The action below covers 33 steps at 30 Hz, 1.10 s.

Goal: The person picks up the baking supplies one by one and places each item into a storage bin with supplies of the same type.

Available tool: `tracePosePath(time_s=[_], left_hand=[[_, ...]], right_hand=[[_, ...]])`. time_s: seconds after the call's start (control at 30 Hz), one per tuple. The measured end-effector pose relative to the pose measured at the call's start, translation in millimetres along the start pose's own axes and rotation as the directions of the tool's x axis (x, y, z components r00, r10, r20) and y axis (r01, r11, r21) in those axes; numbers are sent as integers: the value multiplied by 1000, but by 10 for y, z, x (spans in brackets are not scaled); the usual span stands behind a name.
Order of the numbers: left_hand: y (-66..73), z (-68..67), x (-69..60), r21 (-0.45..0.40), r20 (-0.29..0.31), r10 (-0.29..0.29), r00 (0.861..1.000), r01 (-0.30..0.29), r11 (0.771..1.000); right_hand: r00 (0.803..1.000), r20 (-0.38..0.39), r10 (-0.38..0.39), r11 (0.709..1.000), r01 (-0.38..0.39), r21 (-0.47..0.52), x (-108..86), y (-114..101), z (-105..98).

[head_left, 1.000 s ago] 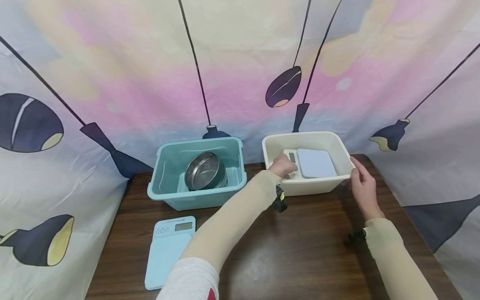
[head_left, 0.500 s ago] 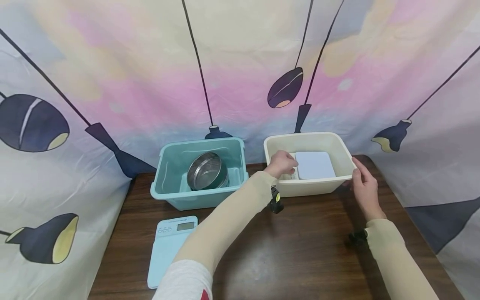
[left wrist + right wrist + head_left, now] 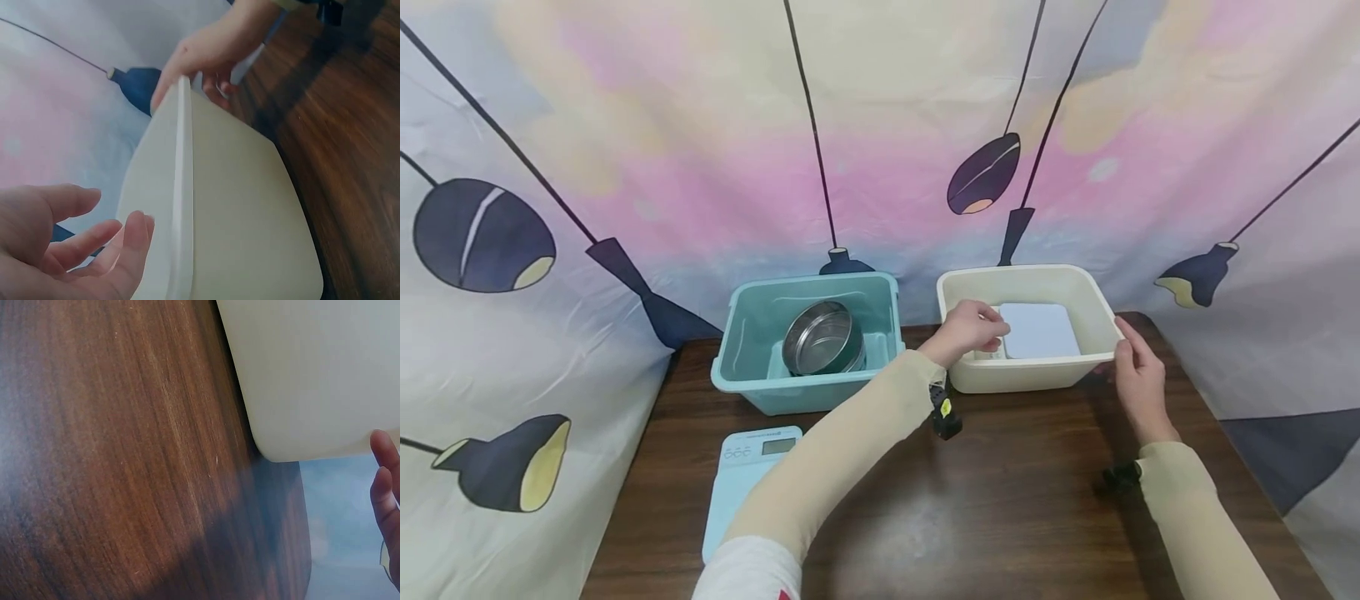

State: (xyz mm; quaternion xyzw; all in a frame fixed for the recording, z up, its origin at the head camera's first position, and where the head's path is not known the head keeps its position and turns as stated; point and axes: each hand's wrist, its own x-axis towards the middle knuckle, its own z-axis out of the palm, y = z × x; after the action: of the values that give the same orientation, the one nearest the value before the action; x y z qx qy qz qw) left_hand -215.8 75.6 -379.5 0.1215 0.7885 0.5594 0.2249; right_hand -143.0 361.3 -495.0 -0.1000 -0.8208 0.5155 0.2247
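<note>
My left hand (image 3: 964, 332) hovers over the left part of the cream plastic bin (image 3: 1030, 377), its fingers loosely bent and holding nothing. Inside that bin lies a kitchen scale with a white square platform (image 3: 1041, 332); the hand hides much of its control end. At the bin's right end my right hand (image 3: 1144, 385) grips the rim. The left wrist view shows the right hand's fingers (image 3: 172, 72) around the bin's far corner, some tucked below the rim. Only a few right fingertips (image 3: 382, 481) appear at the edge of the right wrist view, near the bin wall.
A teal bin (image 3: 820, 388) stands to the left, with round metal pans or tins (image 3: 823, 340) in it. A light blue kitchen scale (image 3: 741, 471) lies on the brown wooden table (image 3: 1000, 492), partly behind my left arm. A patterned curtain (image 3: 910, 192) hangs behind.
My left hand has lifted off the control end of the white scale and its fingers have loosened. The right hand stays at the bin's rim. The head view has shifted slightly left.
</note>
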Motion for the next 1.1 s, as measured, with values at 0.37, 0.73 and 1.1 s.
tracePosePath(time_s=[0.37, 0.73, 1.1], left_hand=[[-42, -8, -361, 97, 68, 113, 991, -119, 988], [-133, -86, -703, 219, 73, 158, 985, -170, 961], [-337, -143, -1011, 253, 98, 178, 979, -197, 947]], right_hand=[[1000, -11, 15, 1000, -15, 19, -39, -91, -20], [1000, -8, 1, 1000, -1, -6, -2, 2, 9], [1000, 2, 26, 1000, -26, -6, 6, 5, 1]])
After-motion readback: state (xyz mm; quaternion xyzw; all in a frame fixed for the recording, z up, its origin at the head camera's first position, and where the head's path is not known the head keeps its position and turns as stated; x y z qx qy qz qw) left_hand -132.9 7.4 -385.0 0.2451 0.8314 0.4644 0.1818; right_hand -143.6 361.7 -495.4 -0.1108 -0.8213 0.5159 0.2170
